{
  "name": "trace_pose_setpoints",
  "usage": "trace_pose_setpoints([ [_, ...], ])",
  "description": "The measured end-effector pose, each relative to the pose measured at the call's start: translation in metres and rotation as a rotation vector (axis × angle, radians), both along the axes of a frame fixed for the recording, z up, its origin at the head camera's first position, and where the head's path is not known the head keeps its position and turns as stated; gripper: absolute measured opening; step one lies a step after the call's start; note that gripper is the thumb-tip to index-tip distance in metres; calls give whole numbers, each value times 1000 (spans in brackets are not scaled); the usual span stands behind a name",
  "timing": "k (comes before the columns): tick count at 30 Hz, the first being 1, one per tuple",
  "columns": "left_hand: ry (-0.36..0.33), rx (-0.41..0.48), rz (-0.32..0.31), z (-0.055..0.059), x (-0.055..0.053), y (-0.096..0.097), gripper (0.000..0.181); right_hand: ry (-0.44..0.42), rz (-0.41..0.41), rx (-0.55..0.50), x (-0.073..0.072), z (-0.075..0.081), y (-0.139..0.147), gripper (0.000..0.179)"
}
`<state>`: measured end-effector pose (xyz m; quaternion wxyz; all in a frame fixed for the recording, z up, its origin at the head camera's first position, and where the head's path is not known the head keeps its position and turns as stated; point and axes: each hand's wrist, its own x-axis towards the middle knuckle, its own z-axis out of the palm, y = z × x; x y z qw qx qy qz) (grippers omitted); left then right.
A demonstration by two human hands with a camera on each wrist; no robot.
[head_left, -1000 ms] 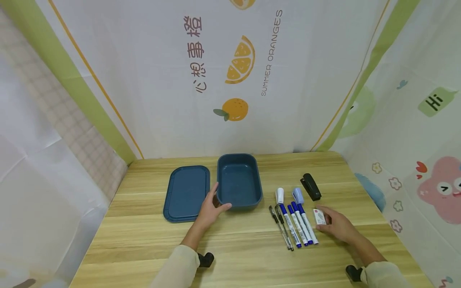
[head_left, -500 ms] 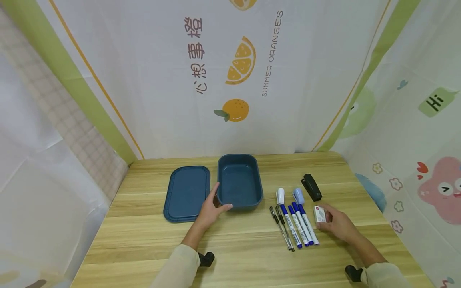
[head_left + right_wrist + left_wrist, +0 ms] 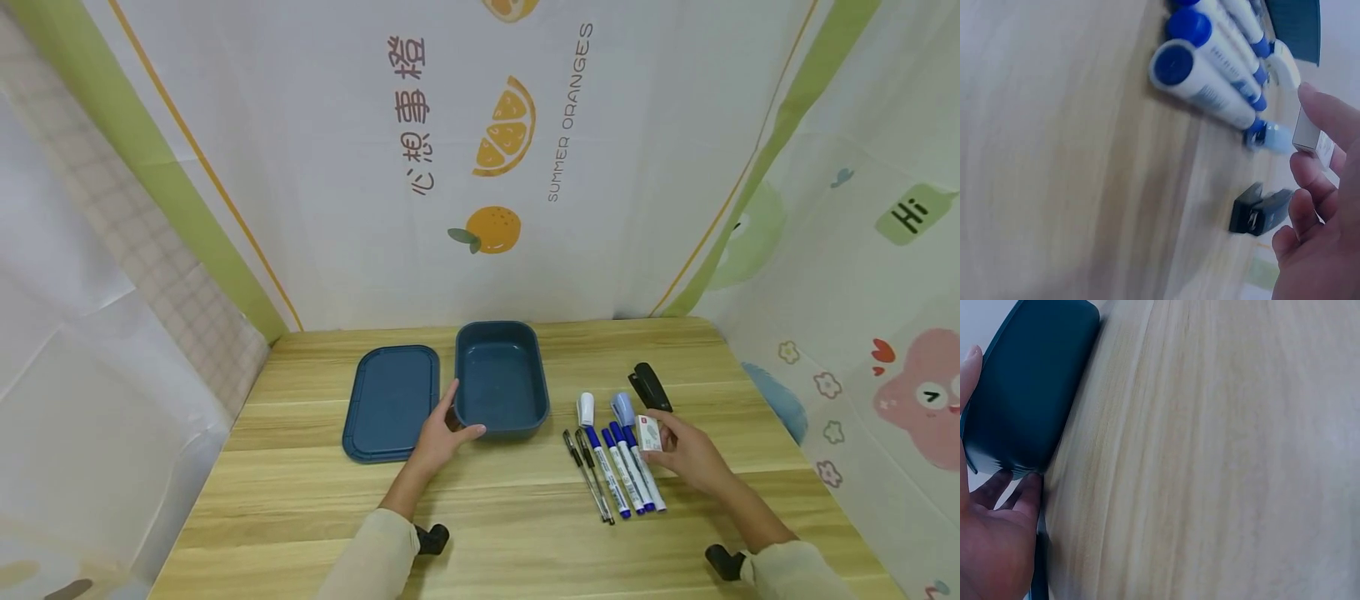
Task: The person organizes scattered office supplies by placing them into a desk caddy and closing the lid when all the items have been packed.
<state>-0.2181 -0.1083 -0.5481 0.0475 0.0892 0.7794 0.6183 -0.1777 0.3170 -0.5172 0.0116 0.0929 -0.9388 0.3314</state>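
My left hand (image 3: 438, 435) touches the near left corner of a dark blue plastic box (image 3: 498, 423), thumb and fingers spread along its walls. The left wrist view shows the box (image 3: 1029, 381) from the side with fingertips at its end. My right hand (image 3: 693, 454) pinches a small white printed carton (image 3: 648, 434) between thumb and fingers, close over the upper right of a row of blue-and-white markers (image 3: 621, 467). In the right wrist view the carton (image 3: 1310, 136) is held off the table.
A flat dark blue lid (image 3: 393, 404) lies left of the box. Beside the markers are two black pens (image 3: 587, 475), a white correction-tape-like piece (image 3: 585, 408) and a light blue one (image 3: 622, 407). A black stapler (image 3: 650, 387) lies behind the right hand. Printed cloth (image 3: 360, 250) encloses the table.
My right hand has lifted the small white carton and carried it left, from beside the markers to over them. The left hand stays at the box corner.
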Motion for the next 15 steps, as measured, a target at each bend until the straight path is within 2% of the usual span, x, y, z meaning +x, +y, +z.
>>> trace_pose_setpoints([
  [11, -10, 36, 1, -2, -1, 1, 96, 45, 67, 20, -9, 1, -21, 69],
  [15, -20, 32, 9, -1, -1, 2, 95, 63, 95, -12, -14, 0, -32, 69],
])
